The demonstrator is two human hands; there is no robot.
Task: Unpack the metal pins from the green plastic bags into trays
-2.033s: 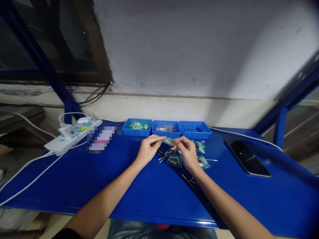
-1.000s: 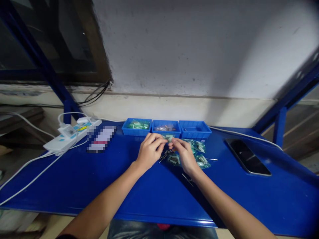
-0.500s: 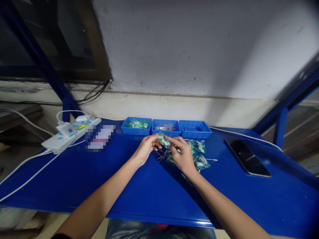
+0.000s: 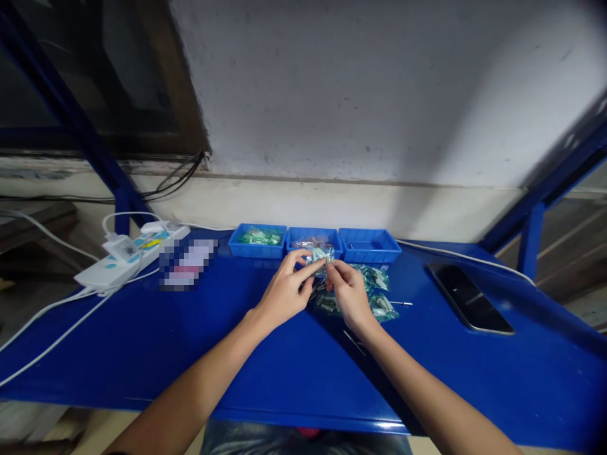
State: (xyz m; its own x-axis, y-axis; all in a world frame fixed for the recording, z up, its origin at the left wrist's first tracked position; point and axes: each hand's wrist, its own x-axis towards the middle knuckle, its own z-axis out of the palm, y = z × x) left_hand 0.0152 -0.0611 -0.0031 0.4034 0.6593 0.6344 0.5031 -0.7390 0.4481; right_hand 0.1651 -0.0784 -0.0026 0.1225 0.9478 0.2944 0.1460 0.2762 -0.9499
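my right hand (image 4: pixel 351 292) pinches the packet (image 4: pixel 315 254) off its eleven o'clock; my left hand (image 4: pixel 286 292) touches it, grip i can't tell.

Last half second: left hand (image 4: pixel 283 292) shifted right, back turned more to camera, index now stretched along lower edge of bag (image 4: pixel 317 253). Bag higher in view, spread flatter, now overlapping middle tray (image 4: pixel 291 245). Right hand (image 4: pixel 351 296) index, earlier pointed out, now drawn in; fingertips at bag's right corner. Loose rods (image 4: pixel 319 285) now more hidden behind left hand.
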